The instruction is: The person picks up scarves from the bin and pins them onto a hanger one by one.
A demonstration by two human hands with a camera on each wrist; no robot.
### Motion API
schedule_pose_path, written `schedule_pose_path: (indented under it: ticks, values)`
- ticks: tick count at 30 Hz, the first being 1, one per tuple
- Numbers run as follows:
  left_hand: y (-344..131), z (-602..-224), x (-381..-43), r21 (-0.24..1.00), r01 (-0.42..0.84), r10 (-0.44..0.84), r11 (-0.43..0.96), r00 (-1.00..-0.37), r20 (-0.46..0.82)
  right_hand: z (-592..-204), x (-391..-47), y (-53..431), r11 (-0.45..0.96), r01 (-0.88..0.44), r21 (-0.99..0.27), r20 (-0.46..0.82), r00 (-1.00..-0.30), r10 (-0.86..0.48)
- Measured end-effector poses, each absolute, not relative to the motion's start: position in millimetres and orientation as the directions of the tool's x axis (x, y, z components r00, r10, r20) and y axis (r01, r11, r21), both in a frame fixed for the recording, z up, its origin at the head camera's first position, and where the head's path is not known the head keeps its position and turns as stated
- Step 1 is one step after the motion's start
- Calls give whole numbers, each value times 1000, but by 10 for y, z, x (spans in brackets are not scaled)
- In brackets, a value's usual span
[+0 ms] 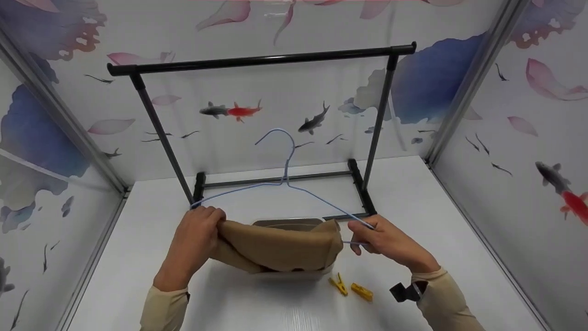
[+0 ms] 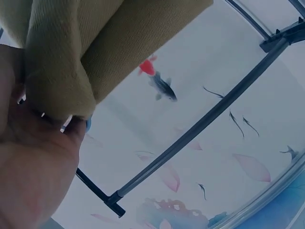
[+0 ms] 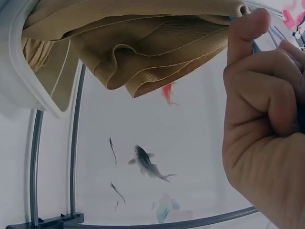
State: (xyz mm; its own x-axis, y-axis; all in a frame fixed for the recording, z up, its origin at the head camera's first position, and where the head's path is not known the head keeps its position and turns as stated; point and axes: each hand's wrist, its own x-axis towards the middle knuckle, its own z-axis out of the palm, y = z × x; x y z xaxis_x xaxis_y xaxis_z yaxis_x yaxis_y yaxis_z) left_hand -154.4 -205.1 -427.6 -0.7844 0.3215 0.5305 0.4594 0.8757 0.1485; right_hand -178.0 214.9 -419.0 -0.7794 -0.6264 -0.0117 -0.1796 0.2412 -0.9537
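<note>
A blue wire clothes hanger (image 1: 286,171) is held upright, hook at the top. Brown ribbed cloth (image 1: 280,250) hangs folded over its lower bar. My left hand (image 1: 195,239) grips the cloth at the hanger's left end; in the left wrist view, fingers curl under the bunched cloth (image 2: 62,62). At the right corner, my right hand (image 1: 383,239) holds the hanger wire with bent fingers. The right wrist view shows loose folds of cloth (image 3: 157,52) hanging beside that hand (image 3: 267,105). Behind and below the cloth is a light-coloured bin (image 1: 289,224), mostly hidden.
A black garment rack (image 1: 262,59) stands behind the hands, its base on the white table (image 1: 161,193). Two yellow clothespins, one spread (image 1: 338,284) and one lying flat (image 1: 362,292), are in front of the bin to the right. Printed panels (image 1: 514,138) enclose the table.
</note>
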Motion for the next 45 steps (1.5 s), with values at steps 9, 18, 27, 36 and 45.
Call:
schedule_pose_path:
  ticks: [9,18,27,36,45]
  values:
    - [-1681,-4340,-1493,164,577,428,800,-741,518,-4177,-1771,2073,193,-181,-964,40,-820,-570]
    - [-1367,-4253,-1511,324,615,401,718,-747,530,-4217,-1779,1991,161,-181,-970,47,-793,-607]
    - [-1096,-3903,-1726,261,533,273,804,-723,635,-4232,-1745,1809,176,-198,-964,42,-771,-635]
    - [-986,-3818,-1913,276,440,241,855,-806,540,-4207,-1706,1821,103,-228,-968,114,-767,-631]
    - [-1194,-3918,-1695,492,543,497,681,-836,234,-4154,-1718,1911,151,-275,-950,130,-784,-607]
